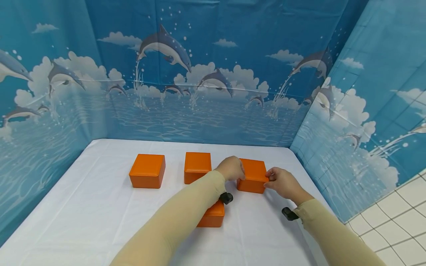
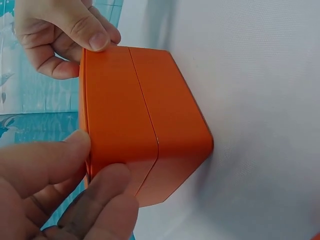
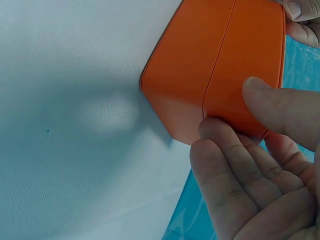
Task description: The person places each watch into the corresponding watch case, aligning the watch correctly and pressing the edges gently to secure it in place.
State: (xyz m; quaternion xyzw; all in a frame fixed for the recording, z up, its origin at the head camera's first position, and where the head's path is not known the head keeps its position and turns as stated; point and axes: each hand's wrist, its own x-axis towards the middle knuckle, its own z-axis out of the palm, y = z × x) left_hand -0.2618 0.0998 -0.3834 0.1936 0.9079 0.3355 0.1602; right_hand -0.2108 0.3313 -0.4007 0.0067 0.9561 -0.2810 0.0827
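An orange box (image 1: 252, 170) with a leather-like surface stands on the white-covered table, right of centre in the head view. Its lid is down, and a thin seam runs round its sides in the left wrist view. My left hand (image 1: 232, 169) pinches the box's left side near the top edge, thumb and fingers at a corner. On the opposite side my right hand (image 1: 283, 183) grips another corner. The right wrist view shows the right thumb (image 3: 272, 102) on the front face and the fingers (image 3: 225, 150) along the side.
Similar orange boxes stand at the far left (image 1: 147, 170) and at the back middle (image 1: 197, 162). Another box (image 1: 213, 214) lies nearer me, partly hidden under the left forearm. Dolphin-print curtains (image 1: 213, 111) border the white table (image 1: 83, 207) at the back and sides.
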